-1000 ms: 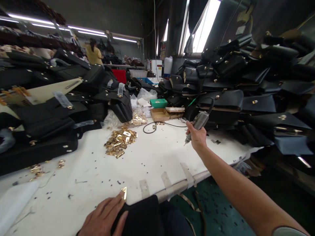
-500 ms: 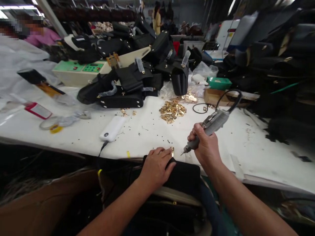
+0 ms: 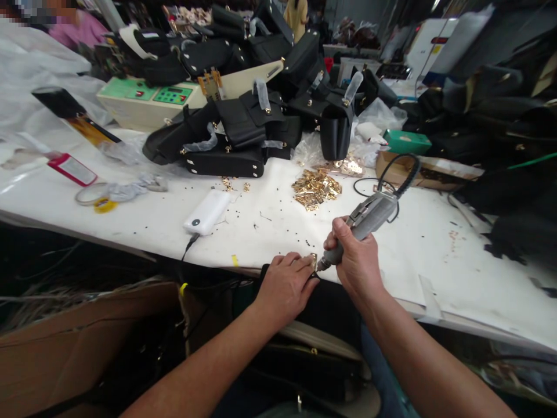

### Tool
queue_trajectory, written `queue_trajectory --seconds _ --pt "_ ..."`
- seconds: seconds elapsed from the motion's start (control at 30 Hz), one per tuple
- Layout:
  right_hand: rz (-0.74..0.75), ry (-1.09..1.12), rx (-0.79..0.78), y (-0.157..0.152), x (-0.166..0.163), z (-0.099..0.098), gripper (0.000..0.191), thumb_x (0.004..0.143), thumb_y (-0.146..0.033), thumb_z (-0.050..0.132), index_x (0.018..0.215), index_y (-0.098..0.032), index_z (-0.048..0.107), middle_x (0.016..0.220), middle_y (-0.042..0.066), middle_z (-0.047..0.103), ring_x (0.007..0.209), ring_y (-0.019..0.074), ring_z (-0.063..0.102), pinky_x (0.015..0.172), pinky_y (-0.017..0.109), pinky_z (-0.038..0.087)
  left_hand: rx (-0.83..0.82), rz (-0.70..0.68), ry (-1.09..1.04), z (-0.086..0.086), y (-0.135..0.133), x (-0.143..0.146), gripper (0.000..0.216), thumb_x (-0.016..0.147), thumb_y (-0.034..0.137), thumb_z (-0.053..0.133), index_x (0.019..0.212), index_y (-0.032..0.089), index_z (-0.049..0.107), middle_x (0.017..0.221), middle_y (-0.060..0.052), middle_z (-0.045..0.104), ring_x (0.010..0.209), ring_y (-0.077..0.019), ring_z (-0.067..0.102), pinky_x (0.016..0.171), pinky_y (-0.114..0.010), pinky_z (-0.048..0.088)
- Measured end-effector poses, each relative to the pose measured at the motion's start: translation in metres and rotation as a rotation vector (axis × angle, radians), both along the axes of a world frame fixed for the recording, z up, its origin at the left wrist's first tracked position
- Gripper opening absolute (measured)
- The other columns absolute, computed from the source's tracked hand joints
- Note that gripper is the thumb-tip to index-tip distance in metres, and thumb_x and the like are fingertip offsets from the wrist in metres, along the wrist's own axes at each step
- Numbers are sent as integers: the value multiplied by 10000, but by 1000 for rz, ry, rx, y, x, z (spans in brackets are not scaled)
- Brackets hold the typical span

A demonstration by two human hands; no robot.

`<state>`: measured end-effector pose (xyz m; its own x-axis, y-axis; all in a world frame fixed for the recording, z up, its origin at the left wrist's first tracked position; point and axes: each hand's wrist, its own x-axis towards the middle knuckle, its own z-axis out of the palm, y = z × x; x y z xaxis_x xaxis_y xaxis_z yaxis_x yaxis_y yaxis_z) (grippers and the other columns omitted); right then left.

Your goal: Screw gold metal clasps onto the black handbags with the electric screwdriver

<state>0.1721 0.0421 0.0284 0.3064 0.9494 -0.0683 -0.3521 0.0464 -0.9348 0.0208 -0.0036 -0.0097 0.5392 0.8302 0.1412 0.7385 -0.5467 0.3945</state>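
The right hand [image 3: 354,258] is clamped round a grey power screwdriver [image 3: 368,219]. Its long axis slants from upper right down to lower left, and the tip meets a small gold fitting [image 3: 314,257] at the near edge of the white worktop [image 3: 435,249]. The left hand [image 3: 285,284] lies palm-down on a black bag [image 3: 326,302], pressing rather than gripping (fingertips right beside the fitting). Farther back lie a heap of gold fittings [image 3: 316,189], a power bank [image 3: 207,212] and piled bags [image 3: 243,133] in a crowded workshop.
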Motion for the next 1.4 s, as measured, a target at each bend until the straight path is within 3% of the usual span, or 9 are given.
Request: queue_trajectory --seconds 0.73,1.4 --pt "-6 66 6 1 -2 1 386 740 -434 856 892 -180 607 603 -50 557 495 95 512 454 199 428 27 16 -41 -6 2 0 247 1008 295 523 1210 231 650 1348 -12 671 1157 -249 559 869 -460 430" --pt "-19 94 -22 2 -3 1 393 739 -451 852 856 -192 581 586 -52 559 488 104 521 458 214 424 86 28 -49 -9 3 1 237 1007 305 530 1176 230 677 1292 -40 703 1117 -238 595 822 -439 436"
